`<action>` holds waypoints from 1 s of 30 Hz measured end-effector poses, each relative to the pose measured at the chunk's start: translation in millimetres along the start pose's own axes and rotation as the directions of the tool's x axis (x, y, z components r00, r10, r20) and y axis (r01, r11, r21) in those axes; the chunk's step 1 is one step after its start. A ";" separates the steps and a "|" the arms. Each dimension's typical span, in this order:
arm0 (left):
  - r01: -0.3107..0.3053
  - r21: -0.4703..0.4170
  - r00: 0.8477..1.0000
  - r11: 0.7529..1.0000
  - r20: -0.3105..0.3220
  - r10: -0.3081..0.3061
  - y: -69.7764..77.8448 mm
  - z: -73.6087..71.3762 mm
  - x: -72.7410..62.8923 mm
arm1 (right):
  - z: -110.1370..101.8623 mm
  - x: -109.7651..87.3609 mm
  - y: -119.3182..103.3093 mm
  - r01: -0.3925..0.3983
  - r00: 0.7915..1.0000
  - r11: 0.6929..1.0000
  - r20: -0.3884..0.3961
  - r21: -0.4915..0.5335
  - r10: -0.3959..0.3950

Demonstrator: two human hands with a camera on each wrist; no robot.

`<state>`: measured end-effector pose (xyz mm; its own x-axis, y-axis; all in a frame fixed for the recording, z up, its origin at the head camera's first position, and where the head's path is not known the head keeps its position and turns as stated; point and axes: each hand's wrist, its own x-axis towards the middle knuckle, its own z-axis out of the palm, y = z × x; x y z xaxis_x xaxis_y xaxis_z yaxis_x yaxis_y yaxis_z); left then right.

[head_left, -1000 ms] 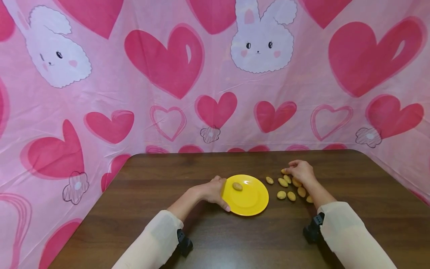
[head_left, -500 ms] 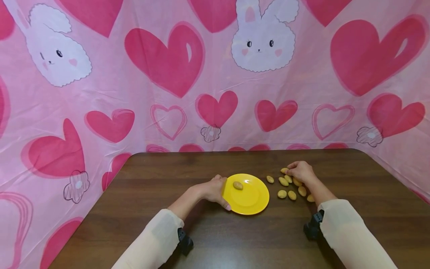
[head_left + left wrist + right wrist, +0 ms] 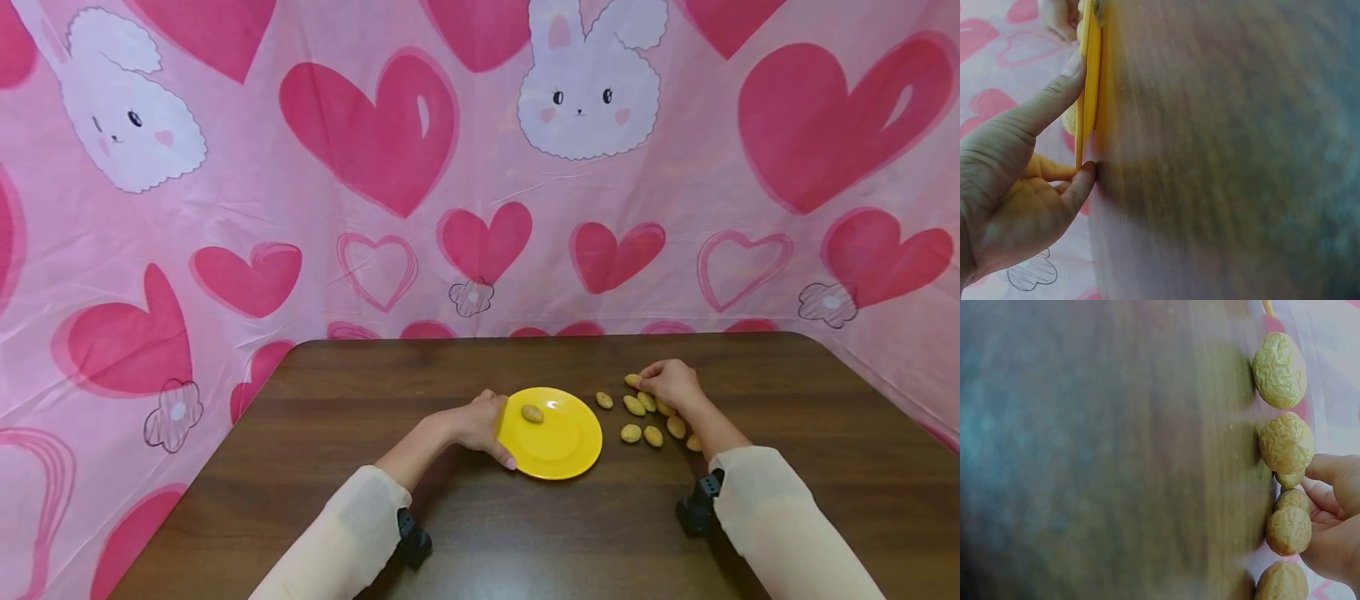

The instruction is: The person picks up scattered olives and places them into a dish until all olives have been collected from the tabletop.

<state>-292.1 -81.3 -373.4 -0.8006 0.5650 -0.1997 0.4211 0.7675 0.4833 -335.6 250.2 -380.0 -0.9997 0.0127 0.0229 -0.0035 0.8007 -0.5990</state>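
In the head view my left hand (image 3: 474,425) holds the left rim of a yellow plate (image 3: 570,458). The left wrist view has the thumb lying against the plate and the other fingers around its edge. One small brownish potato (image 3: 532,413) lies on the plate. My right hand (image 3: 670,382), at the far end of a loose group on the right, pinches a small yellow potato (image 3: 632,381) between thumb and fingers. Several more wrinkled potatoes (image 3: 653,437) lie in front of and under that hand; in the right wrist view a wrinkled potato (image 3: 1279,370) partly lines up before it.
Everything stands on a brown wooden table (image 3: 480,533) with rounded far corners. A pink cloth (image 3: 330,250) with hearts and rabbits hangs behind it. A lone potato (image 3: 603,401) lies between the plate and the group. Black wrist cameras (image 3: 700,505) sit at both cuffs.
Hardly anything moves: the right hand stays at the far potato, its fingers now on it. The left hand and plate stay put, and the whole view shifts slightly.
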 end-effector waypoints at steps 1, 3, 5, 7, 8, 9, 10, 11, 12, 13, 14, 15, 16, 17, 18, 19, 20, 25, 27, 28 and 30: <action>-0.002 -0.001 1.000 1.000 0.001 0.002 0.1 0.0 0.1 | 0.0 0.0 -0.1 -0.003 1.000 1.000 -0.003 0.005 0.003; -0.003 0.001 1.000 1.000 0.002 0.003 0.2 -0.1 0.2 | 0.0 0.4 0.0 -0.012 1.000 1.000 -0.013 0.013 0.013; -0.002 0.003 1.000 1.000 0.003 0.002 0.1 -0.1 0.4 | -0.1 0.6 0.0 -0.017 1.000 1.000 -0.023 0.022 0.018; -0.003 0.001 1.000 1.000 0.004 0.003 0.0 -0.3 0.6 | 0.4 0.6 -0.8 -0.020 0.999 0.999 -0.037 0.034 0.021; -0.003 0.000 1.000 1.000 0.003 0.003 0.0 -0.5 0.6 | 0.5 0.7 -1.0 -0.021 0.999 0.999 -0.043 0.039 0.023; -0.003 -0.002 1.000 1.000 0.003 0.003 0.0 -0.7 0.6 | 0.6 0.8 -1.3 -0.022 0.999 0.999 -0.048 0.046 0.024; -0.003 -0.004 1.000 1.000 0.003 0.003 0.0 -0.9 0.4 | 0.8 1.0 -1.5 -0.021 0.998 0.998 -0.053 0.054 0.024; -0.003 -0.004 1.000 1.000 0.003 0.003 0.0 -1.0 0.3 | 0.9 1.1 -1.8 -0.021 0.998 0.998 -0.059 0.061 0.025; -0.005 -0.006 1.000 1.000 0.003 0.005 -0.2 -1.0 0.4 | 1.2 1.2 -2.2 -0.019 0.997 0.998 -0.068 0.065 0.023; -0.004 -0.006 1.000 1.000 0.003 0.004 -0.3 -1.0 0.4 | 1.3 1.4 -2.1 -0.017 0.997 0.997 -0.077 0.071 0.023; -0.003 -0.004 1.000 1.000 0.002 0.003 -0.2 -1.0 0.3 | 1.3 1.6 -2.3 -0.015 0.996 0.997 -0.083 0.075 0.021; 0.001 -0.003 1.000 1.000 0.003 -0.001 -0.4 -0.9 0.4 | 1.3 1.5 -2.4 -0.010 0.996 0.997 -0.090 0.078 0.017; 0.004 -0.001 1.000 1.000 0.003 -0.004 -0.3 -0.9 0.3 | 1.3 1.4 -2.7 -0.004 0.995 0.997 -0.097 0.081 0.012; 0.007 0.000 1.000 1.000 0.002 -0.007 -0.4 -0.8 0.3 | 1.2 1.2 -3.1 0.002 0.995 0.997 -0.104 0.083 0.007; 0.011 -0.001 1.000 1.000 0.003 -0.011 -0.2 -0.8 0.3 | 1.2 1.2 -3.2 0.009 0.994 0.996 -0.111 0.085 0.001; 0.015 0.000 1.000 1.000 0.003 -0.015 -0.2 -0.7 0.2 | 1.1 1.3 -3.3 0.015 0.993 0.996 -0.119 0.088 -0.005; 0.019 0.002 1.000 1.000 0.003 -0.019 -0.1 -0.7 0.2 | 1.1 1.2 -3.6 0.023 0.992 0.996 -0.126 0.090 -0.012; 0.026 0.007 1.000 1.000 0.004 -0.027 0.4 -1.3 -0.5 | 0.6 0.8 -4.8 0.073 0.985 0.993 -0.165 0.097 -0.056; 0.025 0.006 1.000 1.000 0.003 -0.025 0.7 -1.2 -1.4 | 0.9 0.0 -5.3 0.097 0.982 0.990 -0.173 0.101 -0.078; 0.025 0.006 1.000 1.000 0.003 -0.025 0.6 -1.1 -1.6 | 1.2 0.1 -5.3 0.112 0.979 0.989 -0.179 0.098 -0.093; 0.020 0.008 1.000 1.000 0.002 -0.020 0.2 -0.7 -1.9 | 2.0 0.0 -6.0 0.138 0.976 0.986 -0.183 0.097 -0.118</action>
<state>-290.8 -82.4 -372.3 -0.8081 0.5501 -0.2107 0.4085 0.7810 0.4724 -335.7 244.2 -378.0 -0.9704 0.0273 0.2398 -0.1437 0.7330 -0.6649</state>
